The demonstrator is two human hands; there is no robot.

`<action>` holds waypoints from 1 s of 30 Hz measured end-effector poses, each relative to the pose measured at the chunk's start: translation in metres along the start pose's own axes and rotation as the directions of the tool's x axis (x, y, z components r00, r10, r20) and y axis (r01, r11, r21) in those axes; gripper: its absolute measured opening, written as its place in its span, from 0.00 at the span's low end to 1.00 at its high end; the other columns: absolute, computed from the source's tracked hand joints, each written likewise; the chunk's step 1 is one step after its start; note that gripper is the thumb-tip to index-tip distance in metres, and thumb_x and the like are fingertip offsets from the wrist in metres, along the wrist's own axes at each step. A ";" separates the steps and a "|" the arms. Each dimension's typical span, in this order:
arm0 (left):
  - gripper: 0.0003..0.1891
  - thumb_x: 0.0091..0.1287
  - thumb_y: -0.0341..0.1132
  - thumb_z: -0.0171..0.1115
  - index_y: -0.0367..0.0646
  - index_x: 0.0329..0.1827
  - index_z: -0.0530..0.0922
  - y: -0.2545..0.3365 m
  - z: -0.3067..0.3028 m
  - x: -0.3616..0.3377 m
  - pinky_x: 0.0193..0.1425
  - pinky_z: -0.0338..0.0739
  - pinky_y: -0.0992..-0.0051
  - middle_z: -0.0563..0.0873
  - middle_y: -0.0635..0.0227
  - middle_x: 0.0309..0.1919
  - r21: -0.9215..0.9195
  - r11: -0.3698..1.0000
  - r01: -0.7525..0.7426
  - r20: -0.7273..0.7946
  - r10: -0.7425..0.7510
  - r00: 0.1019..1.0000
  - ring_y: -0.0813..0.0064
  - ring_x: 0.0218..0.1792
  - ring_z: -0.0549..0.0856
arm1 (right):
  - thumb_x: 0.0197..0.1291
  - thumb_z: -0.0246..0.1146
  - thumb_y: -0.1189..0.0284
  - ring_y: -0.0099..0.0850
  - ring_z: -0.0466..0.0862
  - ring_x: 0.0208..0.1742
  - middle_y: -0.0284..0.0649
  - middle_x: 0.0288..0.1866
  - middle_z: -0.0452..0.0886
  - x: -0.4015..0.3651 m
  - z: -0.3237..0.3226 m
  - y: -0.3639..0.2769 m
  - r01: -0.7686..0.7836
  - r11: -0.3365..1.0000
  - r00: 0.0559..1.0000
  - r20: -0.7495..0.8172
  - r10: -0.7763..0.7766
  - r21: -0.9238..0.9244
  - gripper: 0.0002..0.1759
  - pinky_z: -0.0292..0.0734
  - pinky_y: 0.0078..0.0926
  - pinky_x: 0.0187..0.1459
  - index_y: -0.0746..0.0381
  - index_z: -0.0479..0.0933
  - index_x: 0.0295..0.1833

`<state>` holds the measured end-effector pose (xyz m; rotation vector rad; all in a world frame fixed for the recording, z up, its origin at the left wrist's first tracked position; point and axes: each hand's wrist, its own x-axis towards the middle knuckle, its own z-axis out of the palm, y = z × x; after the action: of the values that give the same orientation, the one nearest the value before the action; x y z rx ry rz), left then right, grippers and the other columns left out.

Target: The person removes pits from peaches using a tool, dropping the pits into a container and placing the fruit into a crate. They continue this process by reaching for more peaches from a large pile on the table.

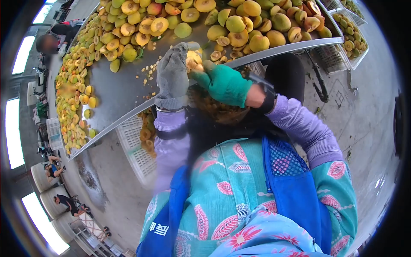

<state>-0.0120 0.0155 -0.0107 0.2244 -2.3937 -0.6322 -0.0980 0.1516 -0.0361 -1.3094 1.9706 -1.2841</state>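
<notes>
My left hand [173,73], in a grey glove, is closed on yellow-fleshed stone fruit pieces [194,61] at the near edge of the metal table. My right hand [226,85], in a green glove, meets the fruit from the right with its fingers closed. Whether a small tool sits in those fingers is hidden, and they are a little blurred. Halved stone fruit [159,25], yellow-green with brown hollows, lies heaped just beyond both hands. Small pale kernels [148,73] are scattered on the table left of my left hand.
The metal table [115,92] has a raised front rim. Below it stand a white crate [136,143] with fruit and a bag of fruit pieces [218,109]. More fruit-filled crates [349,36] stand at right. Other people [68,203] are far off at left.
</notes>
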 end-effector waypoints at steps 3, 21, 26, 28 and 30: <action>0.15 0.76 0.37 0.51 0.33 0.51 0.79 0.017 0.014 -0.004 0.52 0.79 0.72 0.85 0.61 0.45 -0.490 0.838 0.240 -0.115 -0.335 0.935 0.69 0.45 0.84 | 0.72 0.48 0.52 0.53 0.83 0.30 0.55 0.29 0.81 0.000 0.003 -0.016 -0.222 0.866 0.975 0.080 0.208 0.448 0.26 0.77 0.47 0.32 0.68 0.72 0.42; 0.12 0.72 0.32 0.56 0.33 0.50 0.82 0.009 0.003 0.017 0.44 0.81 0.76 0.87 0.61 0.39 -0.461 0.774 0.434 -0.031 -0.502 0.864 0.73 0.40 0.86 | 0.71 0.53 0.52 0.30 0.75 0.17 0.38 0.17 0.73 0.001 0.022 -0.053 -0.342 0.440 0.894 0.143 0.424 0.830 0.24 0.68 0.30 0.18 0.64 0.75 0.35; 0.15 0.74 0.35 0.49 0.36 0.52 0.80 -0.023 0.014 0.001 0.54 0.78 0.69 0.85 0.57 0.46 -0.163 0.936 0.311 -0.068 -0.325 0.943 0.67 0.48 0.84 | 0.70 0.53 0.51 0.30 0.75 0.18 0.38 0.19 0.76 0.001 0.036 0.004 -0.083 0.863 0.994 -0.016 0.105 0.498 0.24 0.69 0.30 0.19 0.62 0.77 0.36; 0.15 0.74 0.38 0.50 0.39 0.45 0.84 -0.046 0.029 -0.003 0.48 0.77 0.70 0.87 0.58 0.39 -0.324 0.901 0.290 -0.192 -0.363 0.912 0.69 0.43 0.85 | 0.71 0.52 0.51 0.27 0.74 0.18 0.36 0.21 0.76 0.004 0.033 -0.014 -0.214 0.656 0.966 0.057 0.253 0.724 0.23 0.67 0.29 0.19 0.60 0.77 0.36; 0.13 0.72 0.34 0.49 0.39 0.45 0.83 -0.002 0.015 0.016 0.45 0.75 0.73 0.86 0.64 0.39 -0.453 0.809 0.374 -0.140 -0.479 0.867 0.73 0.38 0.82 | 0.71 0.52 0.50 0.25 0.73 0.18 0.33 0.22 0.76 0.010 0.032 -0.022 -0.223 0.563 0.957 0.069 0.282 0.795 0.23 0.66 0.28 0.18 0.58 0.77 0.36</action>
<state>-0.0336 0.0149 -0.0133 0.6354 -1.9131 -1.2280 -0.0681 0.1259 -0.0303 -0.5002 1.2330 -1.7600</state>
